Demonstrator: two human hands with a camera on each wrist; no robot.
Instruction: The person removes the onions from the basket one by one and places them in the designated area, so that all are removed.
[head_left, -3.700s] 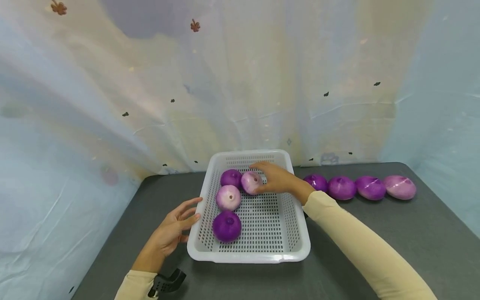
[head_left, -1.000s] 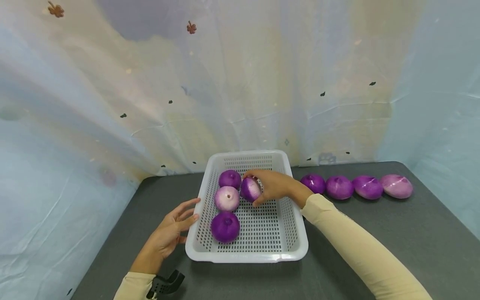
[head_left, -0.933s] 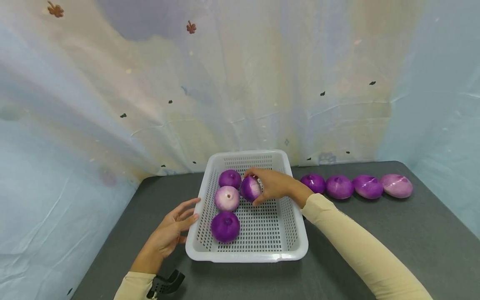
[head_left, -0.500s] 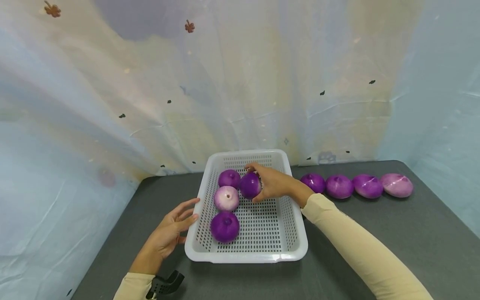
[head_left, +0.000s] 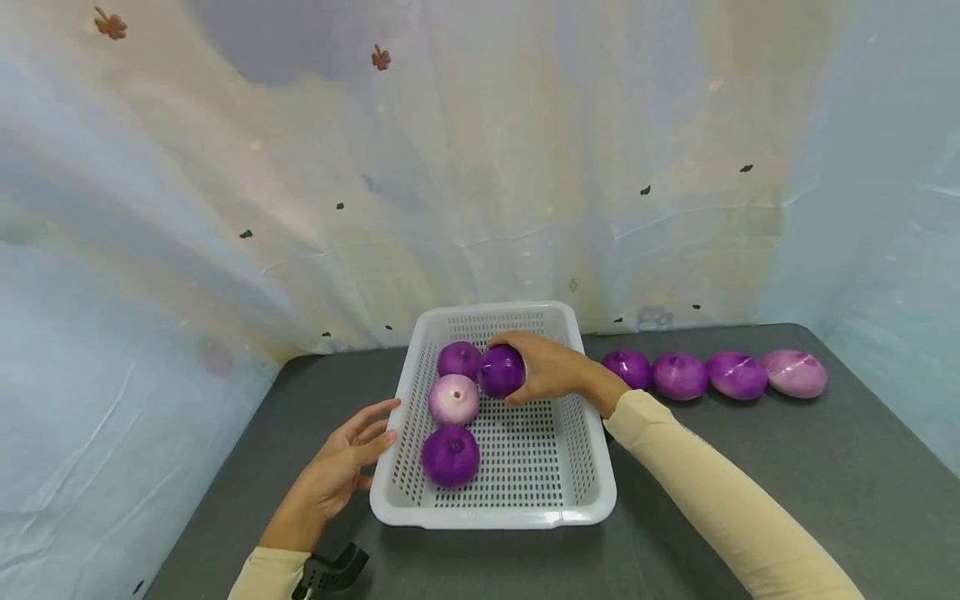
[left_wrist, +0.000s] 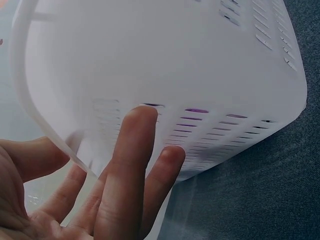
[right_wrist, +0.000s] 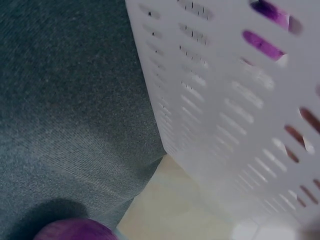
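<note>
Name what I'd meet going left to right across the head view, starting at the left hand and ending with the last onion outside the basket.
Left hand → white basket → dark purple onion → rounded purple onion → streaked purple onion → pale pink onion.

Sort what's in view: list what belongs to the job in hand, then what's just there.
Job, as it appears:
right hand
held onion, in its grip
left hand, at the basket's side
basket
three other onions inside
probably the row of four onions outside

Just there:
patterned curtain
dark table
black strap by the left wrist
</note>
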